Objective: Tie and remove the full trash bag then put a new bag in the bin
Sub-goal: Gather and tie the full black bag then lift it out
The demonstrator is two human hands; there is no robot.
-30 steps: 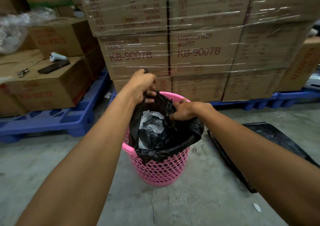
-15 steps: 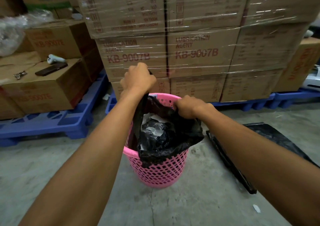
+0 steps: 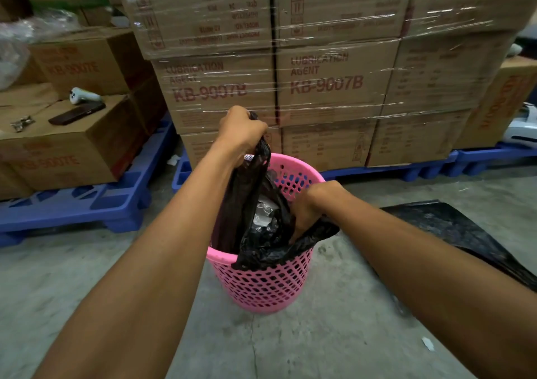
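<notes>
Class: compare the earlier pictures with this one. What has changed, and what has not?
The left hand has pulled its side of the black bag higher above the bin. The right hand has dropped to the near rim, gripping the bag there. Bin and boxes stayed put.

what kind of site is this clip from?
Most likely a warehouse or stockroom: shrink-wrapped cartons marked "Lubrication Agent KB-9007B" stacked on blue plastic pallets, on a bare concrete floor.

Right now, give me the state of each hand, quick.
Left hand: closed, holding the black trash bag edge, pulled up above the pink bin.
Right hand: closed on the bag's other edge at the rim.
</notes>
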